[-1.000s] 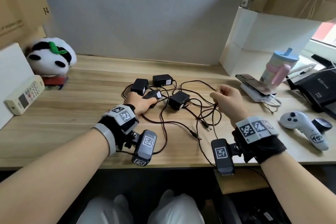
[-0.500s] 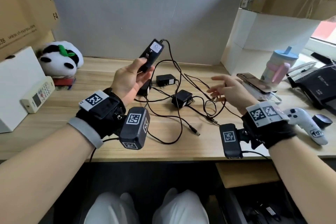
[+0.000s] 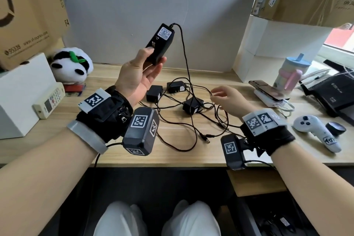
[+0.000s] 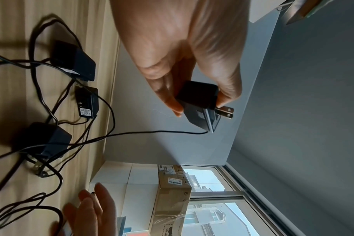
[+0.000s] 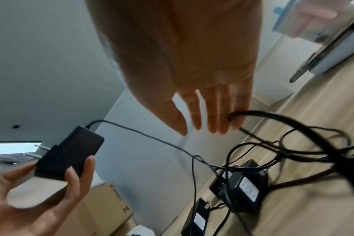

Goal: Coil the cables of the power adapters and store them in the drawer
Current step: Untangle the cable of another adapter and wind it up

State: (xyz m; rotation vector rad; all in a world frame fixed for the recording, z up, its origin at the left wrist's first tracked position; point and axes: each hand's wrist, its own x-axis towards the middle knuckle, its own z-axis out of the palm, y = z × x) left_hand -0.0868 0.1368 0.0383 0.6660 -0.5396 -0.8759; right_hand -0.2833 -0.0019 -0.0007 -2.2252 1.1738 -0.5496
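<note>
My left hand (image 3: 153, 59) grips a black power adapter (image 3: 161, 41) by its lower end and holds it upright, high above the wooden desk (image 3: 57, 130). Its plug prongs (image 4: 225, 111) stick out beside my thumb. The adapter's cable (image 3: 184, 53) drops from its top into a tangle of cables (image 3: 193, 126) on the desk. Three more black adapters (image 3: 154, 93) (image 3: 176, 86) (image 3: 192, 105) lie in that tangle. My right hand (image 3: 222, 96) hovers over the tangle's right side with straight, spread fingers (image 5: 212, 118); a cable loop (image 5: 273, 118) passes by the little finger.
A panda plush (image 3: 71, 65), a remote control (image 3: 48, 101) and a white box (image 3: 21, 94) sit at the left. At the right are a phone on a power bank (image 3: 270, 93), a drinking cup (image 3: 291, 73), a white game controller (image 3: 316, 130) and a black router (image 3: 333, 96).
My left hand picked an adapter off the desk and raised it high, its cable trailing. My right hand let go of the cables it pinched and opened.
</note>
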